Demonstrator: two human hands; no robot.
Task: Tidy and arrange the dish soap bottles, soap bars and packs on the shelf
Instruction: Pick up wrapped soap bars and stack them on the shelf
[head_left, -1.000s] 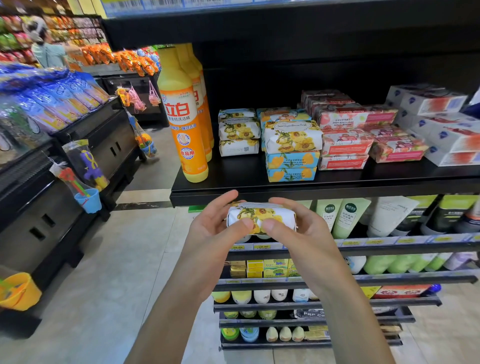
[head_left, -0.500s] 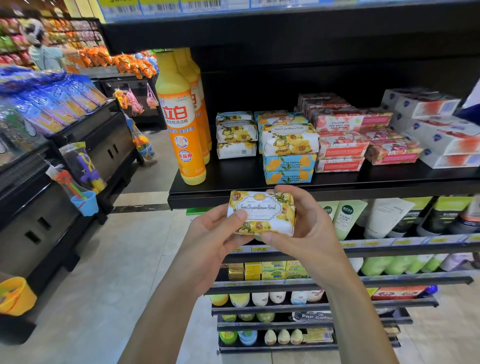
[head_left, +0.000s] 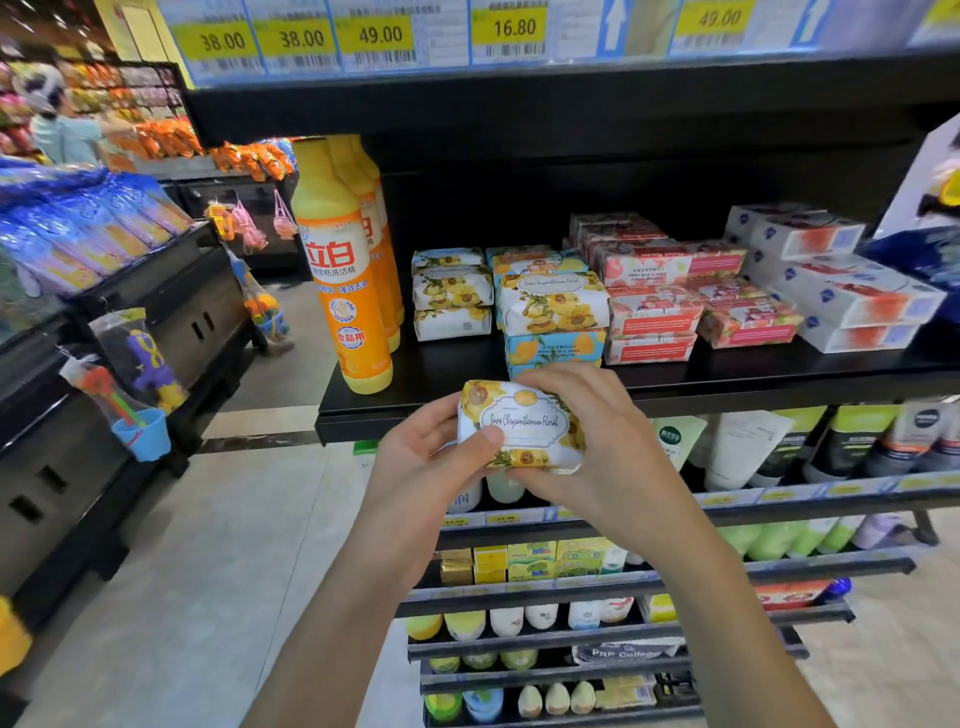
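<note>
A white soap bar with yellow flowers (head_left: 522, 423) is held in front of the black shelf's (head_left: 467, 374) front edge, its label facing me. My left hand (head_left: 421, 462) grips its left end with the thumb on the front. My right hand (head_left: 597, 447) wraps its right side and underside. On the shelf stand orange dish soap bottles (head_left: 340, 270) at the left, a stack of the same floral soap bars (head_left: 451, 293), a second stack topped by a floral bar over blue-yellow bars (head_left: 553, 312), pink soap packs (head_left: 670, 291) and white boxed packs (head_left: 841, 291).
Lower shelves hold tubes (head_left: 748, 441) and small bottles (head_left: 506, 621). A black display bin with blue packets (head_left: 67, 234) and hanging toys (head_left: 140, 364) stands left across the aisle. A person (head_left: 52, 119) is at the far left. Price tags (head_left: 382, 36) line the shelf above.
Both hands have lifted the soap bar up towards the shelf edge and turned it so its label face shows. The view has moved closer to the shelf.
</note>
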